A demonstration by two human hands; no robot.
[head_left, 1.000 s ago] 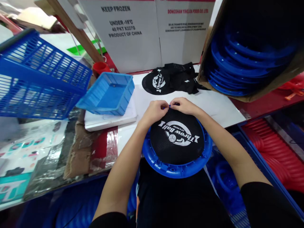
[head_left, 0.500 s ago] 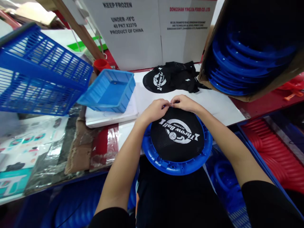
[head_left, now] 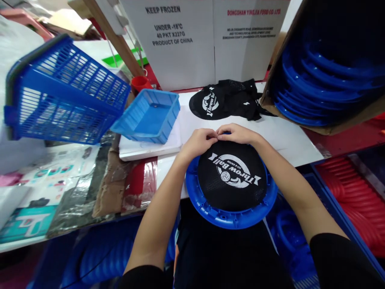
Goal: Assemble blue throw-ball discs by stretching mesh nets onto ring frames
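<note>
A blue plastic ring [head_left: 231, 220] lies near my body, its near part over my lap. Inside it spreads a round black mesh cloth [head_left: 207, 176] with white "Throw Ball" print. At the far edge of the ring, my left hand [head_left: 199, 142] is closed, fingertips pinching the cloth's border. Right beside it, my right hand [head_left: 235, 133] pinches the same border, its fingertips touching those of the left. The exact bit between the fingers is hidden. Beyond the hands, more black mesh cloths [head_left: 231, 98] lie in a loose heap on the white board [head_left: 288, 140].
To the left stand a light-blue tray [head_left: 156, 114], a tilted blue basket [head_left: 69, 92] and a red cup [head_left: 140, 82]. A carton of blue rings [head_left: 315, 84] leans at the right. White cartons [head_left: 180, 60] close off the back. Red rings [head_left: 351, 208] fill a crate below.
The camera view has shifted, so the whole scene sits slightly further right. Both hands stay at the ring's far edge, with their fingertips now closer together.
</note>
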